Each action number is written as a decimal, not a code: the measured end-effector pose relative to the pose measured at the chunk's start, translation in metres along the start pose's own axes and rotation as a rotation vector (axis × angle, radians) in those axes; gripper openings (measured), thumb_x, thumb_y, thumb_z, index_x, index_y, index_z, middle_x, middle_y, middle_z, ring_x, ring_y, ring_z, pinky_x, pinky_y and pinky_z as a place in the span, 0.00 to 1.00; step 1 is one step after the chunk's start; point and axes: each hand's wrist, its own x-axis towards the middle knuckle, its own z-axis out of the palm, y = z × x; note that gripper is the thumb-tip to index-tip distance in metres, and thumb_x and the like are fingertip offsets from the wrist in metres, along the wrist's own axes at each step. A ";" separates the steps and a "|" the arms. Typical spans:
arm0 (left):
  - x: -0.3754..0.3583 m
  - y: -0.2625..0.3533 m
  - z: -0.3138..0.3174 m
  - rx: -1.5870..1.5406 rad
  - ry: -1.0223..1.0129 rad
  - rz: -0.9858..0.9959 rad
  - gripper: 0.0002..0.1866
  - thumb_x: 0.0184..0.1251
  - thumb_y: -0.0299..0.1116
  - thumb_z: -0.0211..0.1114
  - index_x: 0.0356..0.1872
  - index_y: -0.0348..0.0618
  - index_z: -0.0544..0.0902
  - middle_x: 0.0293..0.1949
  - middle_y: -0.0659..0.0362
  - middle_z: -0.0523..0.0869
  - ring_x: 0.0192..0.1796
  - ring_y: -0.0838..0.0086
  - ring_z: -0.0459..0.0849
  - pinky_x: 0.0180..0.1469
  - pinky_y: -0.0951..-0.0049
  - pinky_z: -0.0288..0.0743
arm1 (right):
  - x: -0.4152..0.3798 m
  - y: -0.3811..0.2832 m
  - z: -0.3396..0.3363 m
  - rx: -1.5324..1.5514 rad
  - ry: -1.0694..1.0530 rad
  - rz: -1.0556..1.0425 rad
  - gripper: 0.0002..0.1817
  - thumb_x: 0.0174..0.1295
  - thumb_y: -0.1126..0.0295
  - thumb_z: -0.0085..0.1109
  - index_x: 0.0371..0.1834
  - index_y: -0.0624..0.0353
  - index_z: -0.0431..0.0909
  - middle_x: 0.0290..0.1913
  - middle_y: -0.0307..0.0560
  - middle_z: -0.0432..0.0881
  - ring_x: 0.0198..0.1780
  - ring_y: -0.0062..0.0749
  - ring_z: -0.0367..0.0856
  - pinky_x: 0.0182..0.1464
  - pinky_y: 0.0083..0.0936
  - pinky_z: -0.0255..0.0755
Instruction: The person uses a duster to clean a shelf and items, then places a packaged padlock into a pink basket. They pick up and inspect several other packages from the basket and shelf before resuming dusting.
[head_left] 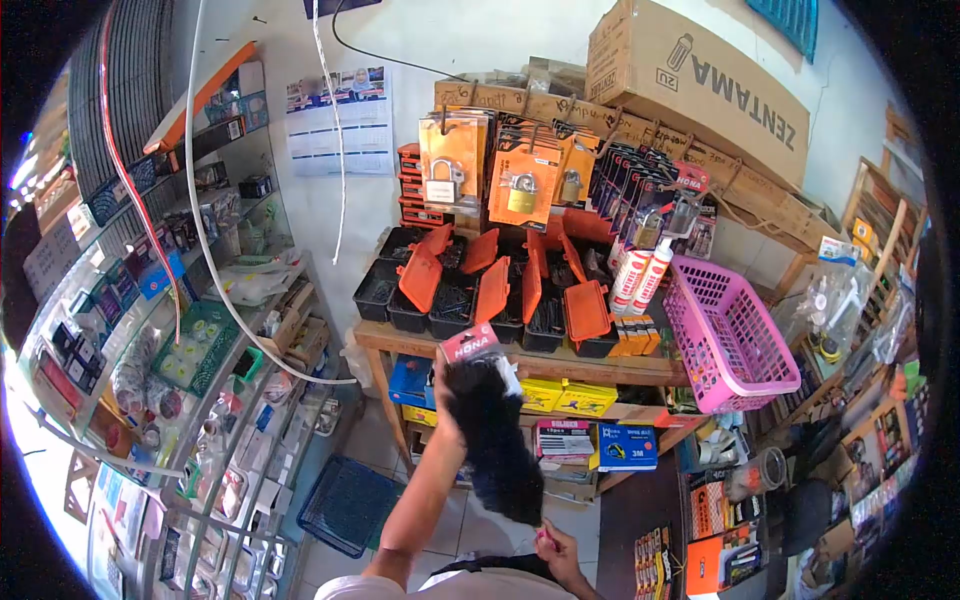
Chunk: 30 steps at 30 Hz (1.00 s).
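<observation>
- Head view: the left hand (447,385) is raised in front of the wooden bench (400,340), fingers closed round the top of a black bundle (500,440) with a red and white label card (470,343) at its upper end.
- The bundle hangs down from that grip, dark and fuzzy, its lower end close above the right hand (556,545).
- The right hand sits low near the bottom edge, pinching a small pink item (546,536) just under the bundle; what the item is cannot be told.
- On the bench behind stand black bins with orange lids (500,285), open and tilted.
- Above them hang padlock cards (520,180), orange-backed, in rows.
- A pink basket (730,340) leans at the bench's right end, beside white tubes (640,275).
- A large cardboard box (700,80) rests on top, printed upside down.
- Under the bench lie yellow boxes (560,395) and a blue box (627,447).
- A glass display case (200,400) fills the left side.
</observation>
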 end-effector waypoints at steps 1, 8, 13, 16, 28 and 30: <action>-0.003 0.032 0.019 -0.547 0.015 -0.206 0.39 0.67 0.67 0.45 0.66 0.45 0.69 0.58 0.41 0.79 0.57 0.41 0.79 0.57 0.43 0.75 | -0.003 0.018 -0.004 -0.007 -0.004 -0.003 0.29 0.70 0.63 0.60 0.69 0.67 0.67 0.42 0.38 0.78 0.37 0.18 0.73 0.42 0.19 0.72; 0.000 0.041 0.024 -0.454 0.111 -0.166 0.36 0.73 0.65 0.39 0.61 0.43 0.75 0.51 0.45 0.84 0.54 0.53 0.83 0.58 0.53 0.77 | -0.019 0.026 -0.007 0.025 0.134 -0.284 0.35 0.65 0.55 0.65 0.66 0.70 0.69 0.33 0.37 0.78 0.29 0.19 0.71 0.30 0.19 0.67; -0.006 0.053 0.050 -0.500 0.064 -0.263 0.31 0.76 0.59 0.39 0.59 0.45 0.77 0.51 0.55 0.86 0.53 0.60 0.84 0.62 0.56 0.73 | -0.004 -0.015 -0.009 -0.113 0.113 -0.227 0.29 0.70 0.57 0.58 0.65 0.70 0.70 0.33 0.37 0.78 0.32 0.18 0.72 0.37 0.18 0.69; -0.017 0.066 0.086 -0.438 0.232 -0.302 0.28 0.76 0.60 0.41 0.54 0.50 0.79 0.43 0.59 0.87 0.44 0.67 0.86 0.52 0.63 0.81 | 0.013 -0.037 -0.012 -0.050 0.096 -0.166 0.28 0.70 0.59 0.59 0.66 0.68 0.71 0.32 0.35 0.77 0.29 0.15 0.69 0.33 0.15 0.66; -0.007 0.036 0.023 -0.523 0.084 -0.292 0.26 0.76 0.58 0.43 0.52 0.49 0.81 0.45 0.60 0.87 0.43 0.67 0.86 0.47 0.64 0.81 | 0.010 -0.065 -0.011 0.069 0.042 -0.019 0.29 0.70 0.60 0.58 0.71 0.57 0.67 0.30 0.36 0.73 0.23 0.14 0.63 0.23 0.12 0.55; -0.010 0.044 0.034 -0.473 0.094 -0.269 0.28 0.76 0.57 0.44 0.58 0.48 0.78 0.52 0.57 0.85 0.51 0.62 0.84 0.55 0.60 0.78 | 0.012 -0.060 -0.011 0.087 0.056 -0.026 0.29 0.70 0.59 0.59 0.71 0.56 0.68 0.30 0.36 0.74 0.23 0.14 0.63 0.23 0.12 0.56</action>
